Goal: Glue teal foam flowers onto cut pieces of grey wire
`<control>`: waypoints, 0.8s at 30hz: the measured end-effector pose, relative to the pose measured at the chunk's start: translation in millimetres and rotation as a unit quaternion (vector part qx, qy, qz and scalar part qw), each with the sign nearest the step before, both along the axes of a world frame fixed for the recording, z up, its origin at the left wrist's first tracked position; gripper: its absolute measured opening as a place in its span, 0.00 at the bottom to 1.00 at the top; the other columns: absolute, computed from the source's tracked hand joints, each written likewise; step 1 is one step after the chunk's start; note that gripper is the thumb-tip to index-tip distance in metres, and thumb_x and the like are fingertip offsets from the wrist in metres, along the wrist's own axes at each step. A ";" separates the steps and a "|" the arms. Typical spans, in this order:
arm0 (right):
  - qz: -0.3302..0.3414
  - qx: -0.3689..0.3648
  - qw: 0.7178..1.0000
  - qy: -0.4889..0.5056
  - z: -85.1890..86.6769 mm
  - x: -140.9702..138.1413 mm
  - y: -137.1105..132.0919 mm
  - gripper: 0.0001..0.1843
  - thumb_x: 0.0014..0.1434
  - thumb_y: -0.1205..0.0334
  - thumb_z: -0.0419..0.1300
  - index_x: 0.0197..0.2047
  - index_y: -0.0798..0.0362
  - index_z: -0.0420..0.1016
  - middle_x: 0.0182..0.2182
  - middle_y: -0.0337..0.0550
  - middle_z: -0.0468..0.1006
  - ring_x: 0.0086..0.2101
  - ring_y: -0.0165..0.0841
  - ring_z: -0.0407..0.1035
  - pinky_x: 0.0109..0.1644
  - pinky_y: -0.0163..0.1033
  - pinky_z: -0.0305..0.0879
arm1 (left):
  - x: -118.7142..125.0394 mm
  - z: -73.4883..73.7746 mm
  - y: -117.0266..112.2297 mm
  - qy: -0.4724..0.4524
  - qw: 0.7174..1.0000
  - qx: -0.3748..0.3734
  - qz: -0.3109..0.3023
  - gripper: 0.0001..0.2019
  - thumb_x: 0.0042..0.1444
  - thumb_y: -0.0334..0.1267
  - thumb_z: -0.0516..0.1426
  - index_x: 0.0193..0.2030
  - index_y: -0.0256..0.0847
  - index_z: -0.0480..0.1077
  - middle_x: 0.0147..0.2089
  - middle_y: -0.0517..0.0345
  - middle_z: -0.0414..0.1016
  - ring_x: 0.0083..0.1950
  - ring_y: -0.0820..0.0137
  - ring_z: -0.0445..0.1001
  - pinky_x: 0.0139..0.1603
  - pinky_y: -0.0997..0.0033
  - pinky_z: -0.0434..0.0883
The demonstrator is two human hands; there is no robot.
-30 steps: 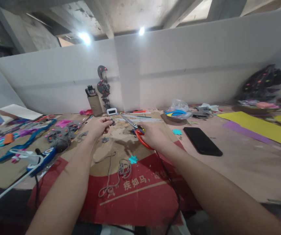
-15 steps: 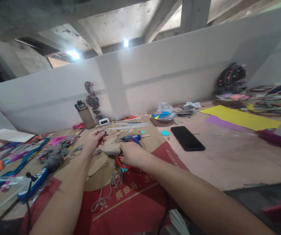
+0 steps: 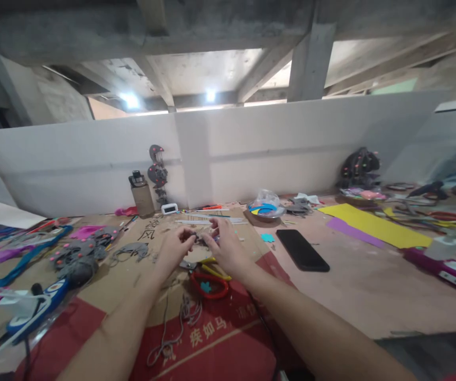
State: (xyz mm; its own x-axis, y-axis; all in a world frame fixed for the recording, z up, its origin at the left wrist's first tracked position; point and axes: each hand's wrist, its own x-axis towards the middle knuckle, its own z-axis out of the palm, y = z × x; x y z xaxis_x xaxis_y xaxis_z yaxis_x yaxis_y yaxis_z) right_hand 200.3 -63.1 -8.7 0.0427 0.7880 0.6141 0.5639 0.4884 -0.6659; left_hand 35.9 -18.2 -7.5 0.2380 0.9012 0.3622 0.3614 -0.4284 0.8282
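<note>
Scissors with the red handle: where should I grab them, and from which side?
I'd take the scissors by their red handle loop, coming from the near right. They lie with loops toward that side and metal blades pointing left, so fingers should stay off the cutting edges.

Scissor handles (image 3: 193, 283): showing smooth, slightly glossy plastic
Scissor blades (image 3: 189, 265): gleaming like metal
Cardboard (image 3: 220, 361): looking matt and papery
Cord (image 3: 187, 312): appearing fibrous and matt
Bag (image 3: 268, 197): shining as crinkled, clear plastic

Forearms (image 3: 112, 328) bare (left hand (image 3: 175, 247), right hand (image 3: 228, 248) likewise).
</note>
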 end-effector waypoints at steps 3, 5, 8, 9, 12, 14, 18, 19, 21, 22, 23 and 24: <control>0.018 -0.036 0.999 0.034 -4.2 1.6 5.8 0.20 0.59 0.53 0.55 0.51 0.55 0.65 0.44 0.50 0.70 0.39 0.33 0.68 0.46 0.40 0.65 | 8.1 -4.4 -4.6 0.005 1.000 0.003 -0.014 0.11 0.48 0.43 0.58 0.33 0.38 0.67 0.22 0.63 0.68 0.21 0.74 0.68 0.21 0.75 0.63; 0.057 -0.073 0.995 0.044 -6.5 0.8 8.8 0.14 0.59 0.55 0.54 0.44 0.54 0.69 0.40 0.46 0.73 0.38 0.32 0.68 0.43 0.38 0.65 | 10.1 -6.0 -6.2 0.005 1.000 0.000 -0.019 0.11 0.48 0.44 0.58 0.33 0.39 0.66 0.23 0.63 0.69 0.21 0.74 0.68 0.21 0.75 0.64; 0.113 -0.124 0.984 0.064 -9.5 -1.3 13.1 0.08 0.59 0.60 0.53 0.36 0.54 0.71 0.32 0.41 0.74 0.33 0.30 0.69 0.38 0.35 0.65 | 10.1 -7.6 -7.1 0.005 1.000 -0.006 -0.023 0.12 0.48 0.45 0.59 0.34 0.39 0.66 0.24 0.62 0.70 0.21 0.73 0.69 0.21 0.75 0.64; 0.119 -0.137 0.980 0.078 -10.5 -1.9 14.4 0.07 0.58 0.61 0.53 0.35 0.54 0.70 0.30 0.40 0.74 0.31 0.29 0.69 0.36 0.35 0.65 | 9.9 -8.1 -7.1 0.004 1.000 -0.010 -0.021 0.13 0.48 0.45 0.59 0.34 0.39 0.66 0.24 0.62 0.70 0.21 0.73 0.70 0.20 0.75 0.64; 0.120 -0.163 0.971 0.127 -13.5 -3.3 18.0 0.06 0.55 0.62 0.56 0.37 0.54 0.68 0.26 0.37 0.72 0.26 0.28 0.67 0.30 0.33 0.64 | 9.8 -9.6 -6.9 0.008 1.000 -0.015 -0.017 0.13 0.48 0.46 0.59 0.33 0.39 0.66 0.23 0.61 0.70 0.21 0.73 0.69 0.21 0.74 0.64; 0.139 -0.176 0.964 0.145 -15.8 -3.4 20.2 0.07 0.54 0.62 0.57 0.36 0.54 0.68 0.24 0.35 0.71 0.24 0.27 0.66 0.27 0.32 0.63 | 10.4 -10.3 -7.0 0.016 1.000 -0.008 -0.022 0.12 0.48 0.45 0.58 0.33 0.39 0.66 0.24 0.61 0.71 0.21 0.73 0.69 0.21 0.74 0.65; 0.150 -0.181 0.966 0.111 -21.7 -0.6 26.2 0.04 0.54 0.63 0.55 0.31 0.54 0.69 0.21 0.34 0.69 0.22 0.27 0.65 0.26 0.31 0.61 | 12.4 -10.3 -9.6 0.029 0.999 0.002 -0.025 0.10 0.49 0.44 0.58 0.32 0.39 0.66 0.24 0.61 0.70 0.22 0.73 0.69 0.22 0.74 0.65; 0.139 -0.180 0.969 0.094 -23.1 0.7 27.8 0.04 0.54 0.63 0.55 0.30 0.54 0.69 0.20 0.34 0.69 0.22 0.27 0.65 0.26 0.31 0.60 | 13.1 -9.8 -10.8 0.030 0.999 0.003 -0.024 0.10 0.49 0.44 0.58 0.32 0.40 0.66 0.24 0.61 0.70 0.22 0.73 0.69 0.22 0.73 0.65; 0.118 -0.176 0.976 0.056 -24.2 3.6 29.7 0.06 0.54 0.63 0.55 0.29 0.54 0.70 0.19 0.34 0.69 0.22 0.27 0.65 0.27 0.32 0.59 | 14.2 -8.4 -13.5 0.034 0.999 0.007 -0.023 0.11 0.49 0.45 0.58 0.31 0.40 0.66 0.23 0.62 0.69 0.21 0.73 0.69 0.22 0.73 0.65; 0.109 -0.169 0.979 0.034 -23.6 4.9 29.8 0.07 0.55 0.63 0.55 0.28 0.54 0.71 0.19 0.35 0.70 0.23 0.28 0.65 0.28 0.32 0.59 | 14.7 -7.5 -14.8 0.037 0.999 0.009 -0.022 0.11 0.49 0.45 0.58 0.30 0.40 0.65 0.23 0.62 0.69 0.21 0.72 0.69 0.22 0.73 0.65; 0.100 -0.159 0.982 0.011 -22.3 6.0 29.0 0.07 0.55 0.63 0.55 0.28 0.54 0.72 0.20 0.35 0.71 0.24 0.28 0.66 0.29 0.32 0.59 | 15.1 -6.8 -15.9 0.042 0.999 0.011 -0.020 0.11 0.49 0.46 0.58 0.30 0.40 0.65 0.22 0.62 0.69 0.21 0.72 0.69 0.22 0.73 0.65; 0.090 -0.147 0.985 -0.015 -20.3 6.6 27.6 0.07 0.55 0.63 0.55 0.28 0.54 0.72 0.21 0.36 0.72 0.25 0.28 0.66 0.30 0.32 0.59 | 15.4 -6.2 -16.8 0.047 0.999 0.011 -0.019 0.11 0.49 0.46 0.58 0.30 0.40 0.65 0.22 0.62 0.69 0.21 0.72 0.69 0.22 0.73 0.65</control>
State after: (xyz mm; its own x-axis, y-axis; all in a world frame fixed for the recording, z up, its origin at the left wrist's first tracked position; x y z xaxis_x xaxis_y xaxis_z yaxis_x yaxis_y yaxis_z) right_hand 206.9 -35.5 -29.0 -0.1294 0.9249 0.3576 0.5078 0.3715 -0.7772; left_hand 51.3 -35.0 -13.7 0.3053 0.8829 0.3568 0.4197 -0.4611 0.7818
